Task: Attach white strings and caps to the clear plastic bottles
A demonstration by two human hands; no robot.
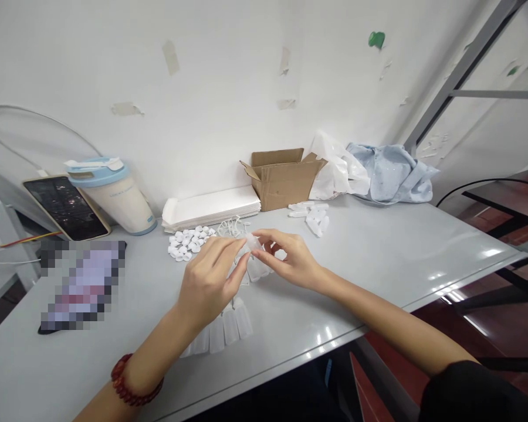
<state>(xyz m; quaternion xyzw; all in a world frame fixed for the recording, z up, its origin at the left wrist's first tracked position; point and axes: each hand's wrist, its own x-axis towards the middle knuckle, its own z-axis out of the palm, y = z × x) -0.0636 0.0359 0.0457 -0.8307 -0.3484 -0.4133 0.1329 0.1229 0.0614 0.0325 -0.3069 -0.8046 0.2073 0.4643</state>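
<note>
A small translucent plastic tube (254,242) is pinched between the fingertips of my left hand (211,276) and my right hand (290,258), just above the table. Both hands are closed, their thumbs and fingers meeting at the piece. Under them lie more translucent tubes (257,269), partly hidden by my fingers. Nearer the front edge, several more tubes (231,327) lie side by side in a row, partly covered by my left forearm. A pile of small white caps (187,241) sits behind my left hand. Beside it are thin white cords (233,227).
An open cardboard box (286,181) stands against the wall beside a stack of white sheets (215,206). Loose clear tubes (317,221) lie before it. A white plastic bag (334,167) and blue cloth (389,173) are at right; a cup (118,199) and phone (66,205) stand left.
</note>
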